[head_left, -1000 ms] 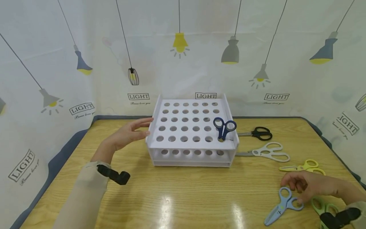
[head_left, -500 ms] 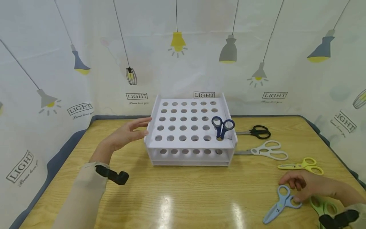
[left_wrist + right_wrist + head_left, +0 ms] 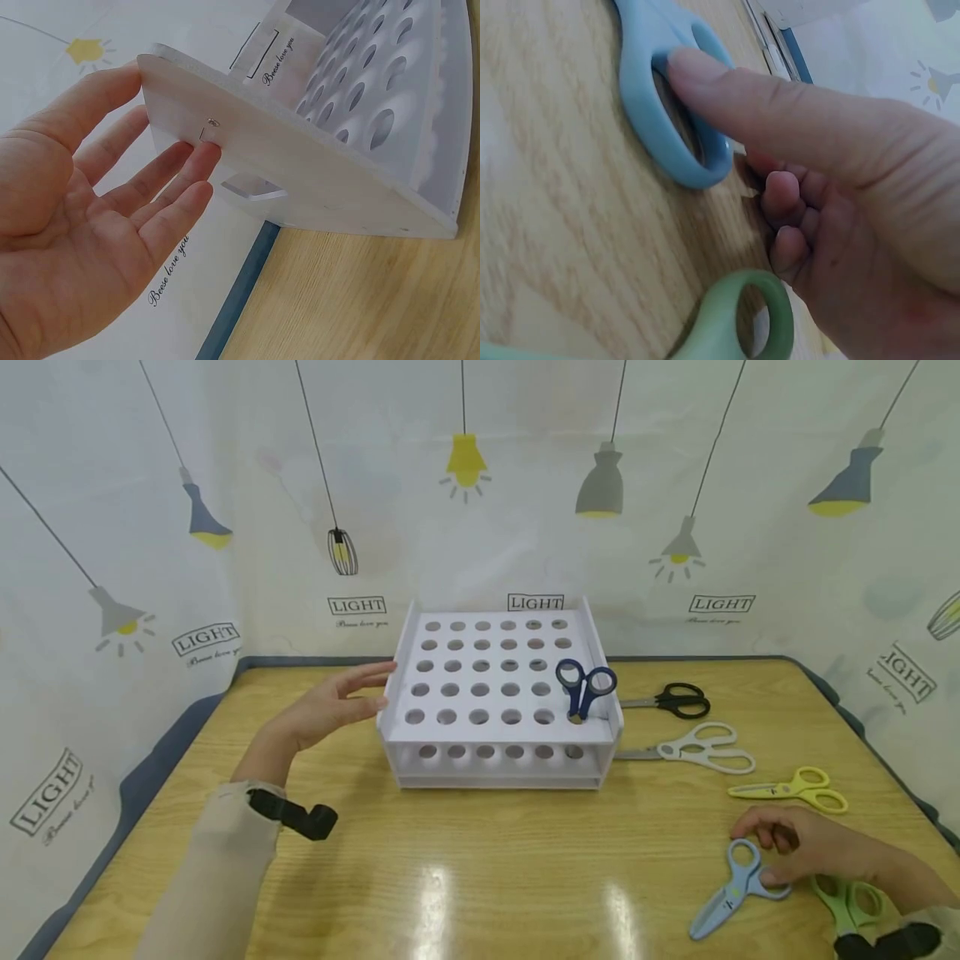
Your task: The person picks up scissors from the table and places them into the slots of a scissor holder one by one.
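My left hand (image 3: 330, 706) reaches to the left side of a white rack (image 3: 491, 733) with rows of round holes. In the left wrist view, the fingertips (image 3: 204, 154) rest against its side panel, fingers extended. A pair of dark blue scissors (image 3: 581, 689) stands handles up in the front right hole. My right hand (image 3: 817, 847) is at the handles of light blue scissors (image 3: 729, 893) lying on the table. Its thumb (image 3: 727, 82) overlaps one handle ring, the index finger is by the other ring, and the remaining fingers curl in.
Right of the rack lie black scissors (image 3: 678, 700) and white scissors (image 3: 701, 749), blades toward it. Yellow scissors (image 3: 795, 789) are just beyond my right hand. Green scissors (image 3: 847, 906) lie below that wrist. A printed curtain (image 3: 517, 552) borders the wooden table (image 3: 480, 868).
The head view shifts slightly. Both hands keep nearly the same places, the left at the rack and the right at the light blue scissors.
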A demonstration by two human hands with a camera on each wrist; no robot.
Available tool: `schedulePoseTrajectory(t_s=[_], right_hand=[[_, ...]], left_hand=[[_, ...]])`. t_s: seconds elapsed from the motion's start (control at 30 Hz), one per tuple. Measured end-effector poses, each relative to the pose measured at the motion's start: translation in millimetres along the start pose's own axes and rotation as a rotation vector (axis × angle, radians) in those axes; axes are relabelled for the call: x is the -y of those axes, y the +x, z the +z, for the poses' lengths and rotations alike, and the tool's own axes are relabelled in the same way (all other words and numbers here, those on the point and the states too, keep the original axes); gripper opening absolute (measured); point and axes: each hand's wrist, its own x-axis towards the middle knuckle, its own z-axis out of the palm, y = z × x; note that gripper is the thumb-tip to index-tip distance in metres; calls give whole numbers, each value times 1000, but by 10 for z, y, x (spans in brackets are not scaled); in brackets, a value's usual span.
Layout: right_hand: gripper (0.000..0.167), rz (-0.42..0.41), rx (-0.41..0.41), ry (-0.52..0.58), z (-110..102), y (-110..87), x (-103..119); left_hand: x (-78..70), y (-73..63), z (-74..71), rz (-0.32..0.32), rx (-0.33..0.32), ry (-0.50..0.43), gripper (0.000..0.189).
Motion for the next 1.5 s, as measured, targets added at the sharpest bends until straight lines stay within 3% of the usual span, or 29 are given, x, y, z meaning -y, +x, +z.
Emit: schedulePoseTrajectory(t_s=[0.37, 0.7, 0.93, 1.1, 1.5], right_hand=[[43, -15, -31, -29, 13, 0, 3], [37, 69, -68, -26, 37, -19, 29], [37, 72, -73, -38, 23, -22, 29], [36, 82, -57, -3, 3, -27, 35], [38, 98, 26, 209, -49, -8, 18]], left_hand=[[5, 10, -14, 2, 0, -13, 59], [38, 17, -19, 8, -3, 15, 59], [26, 12, -14, 24, 12, -12, 59], [21, 18, -16, 27, 12, -6, 59], [4, 10, -12, -3, -1, 22, 59]])
